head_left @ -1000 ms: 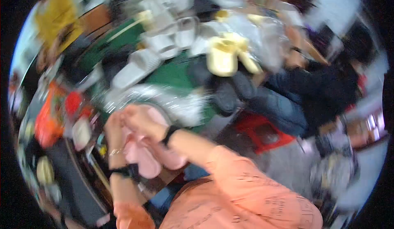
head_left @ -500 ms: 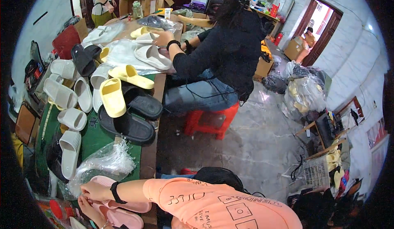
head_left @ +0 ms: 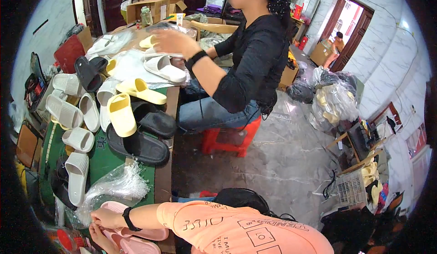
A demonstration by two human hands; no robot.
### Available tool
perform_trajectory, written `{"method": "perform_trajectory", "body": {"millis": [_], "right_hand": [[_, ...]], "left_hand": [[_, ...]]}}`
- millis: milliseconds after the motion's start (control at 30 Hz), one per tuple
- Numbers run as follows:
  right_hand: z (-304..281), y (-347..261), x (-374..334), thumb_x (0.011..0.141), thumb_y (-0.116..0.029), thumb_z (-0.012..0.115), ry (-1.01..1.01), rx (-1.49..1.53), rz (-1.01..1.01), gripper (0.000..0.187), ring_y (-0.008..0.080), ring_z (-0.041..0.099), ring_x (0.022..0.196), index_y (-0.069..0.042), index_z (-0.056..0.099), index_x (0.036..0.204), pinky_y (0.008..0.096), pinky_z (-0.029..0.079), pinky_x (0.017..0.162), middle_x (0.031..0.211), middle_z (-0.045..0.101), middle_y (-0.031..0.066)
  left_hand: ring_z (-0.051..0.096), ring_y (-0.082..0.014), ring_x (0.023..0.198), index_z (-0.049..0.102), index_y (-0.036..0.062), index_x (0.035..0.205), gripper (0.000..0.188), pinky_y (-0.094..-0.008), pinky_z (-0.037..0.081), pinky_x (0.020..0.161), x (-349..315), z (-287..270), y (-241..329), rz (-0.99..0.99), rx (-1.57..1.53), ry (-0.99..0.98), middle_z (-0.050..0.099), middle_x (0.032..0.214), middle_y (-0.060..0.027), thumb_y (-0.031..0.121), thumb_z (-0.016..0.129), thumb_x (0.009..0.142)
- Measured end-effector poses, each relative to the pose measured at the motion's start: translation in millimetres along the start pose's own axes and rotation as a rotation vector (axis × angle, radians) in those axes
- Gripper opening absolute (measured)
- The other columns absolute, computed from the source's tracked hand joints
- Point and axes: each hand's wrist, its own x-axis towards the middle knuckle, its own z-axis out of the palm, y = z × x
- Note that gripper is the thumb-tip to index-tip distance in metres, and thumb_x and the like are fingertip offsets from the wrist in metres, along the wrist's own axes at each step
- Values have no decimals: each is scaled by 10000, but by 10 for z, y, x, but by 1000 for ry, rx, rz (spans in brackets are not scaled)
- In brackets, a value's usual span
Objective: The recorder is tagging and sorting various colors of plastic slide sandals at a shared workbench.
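My right hand (head_left: pixel 105 217), with a black band at the wrist, is closed at the lower left. Just below it, my left hand (head_left: pixel 101 236) brings its fingertips close to the right fingers. Whatever is pinched there is too small or hidden to make out. Beneath and beside both hands lie pink slippers (head_left: pixel 150 232), partly covered by my arm. A clear plastic bag of thin white tag strings (head_left: pixel 122 183) rests right above my hands. Next to that bag is a grey ribbed slipper (head_left: pixel 77 176).
Grey, yellow and black slippers, like this yellow one (head_left: pixel 122 114), crowd the green table (head_left: pixel 102 158). A co-worker in black (head_left: pixel 250 67) sits on a red stool (head_left: pixel 232 138) at the same table. Bagged goods (head_left: pixel 334 101) and a crate (head_left: pixel 351 186) stand on the floor.
The co-worker has straightened up and lifted a hand, now blurred, off the slippers. My hands stay together in nearly the same place; the view has shifted slightly.
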Motion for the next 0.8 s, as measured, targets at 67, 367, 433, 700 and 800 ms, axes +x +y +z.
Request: {"method": "perform_trajectory", "body": {"millis": [67, 367, 433, 700, 800], "right_hand": [[8, -21, -25, 683, -62, 511, -51, 29, 57, 82, 271, 515, 593, 10, 472, 693, 372, 396, 540, 632, 523, 157], [40, -198, -166, 725, -114, 499, -201, 120, 172, 94, 192, 522, 562, -30, 538, 741, 343, 422, 509, 615, 546, 124], [-14, -140, -129, 781, -137, 469, -201, 179, 355, 106, 176, 500, 576, -39, 504, 764, 311, 400, 519, 643, 519, 67], [18, 45, 23, 807, -139, 523, -181, -128, 63, 136, 239, 567, 722, -16, 534, 863, 321, 437, 649, 782, 592, 144], [104, 111, 86, 792, -152, 538, -206, -107, 60, 159, 289, 583, 761, -15, 536, 872, 344, 442, 667, 799, 591, 171]], "left_hand": [[537, -264, 796, 568, -57, 997, 379, -344, 421, 706, 10, -32, -29, 11, 14, -20, 573, 961, -199, 281, 440, 885], [461, -115, 795, 491, 30, 920, 141, -251, 391, 697, 54, -56, -460, -43, -508, 67, 478, 855, -23, 146, 466, 845], [488, -124, 772, 481, 17, 932, 151, -264, 421, 664, 285, -110, -849, 83, -358, 46, 500, 883, -36, 130, 443, 840], [554, -163, 755, 556, -9, 934, 143, -268, 436, 694, 94, -225, -471, 313, -5, 385, 587, 841, -97, 68, 512, 821], [576, -215, 754, 588, 16, 866, 100, -280, 442, 684, -330, -342, -428, 215, 99, 316, 593, 793, -136, 42, 533, 786]]}}
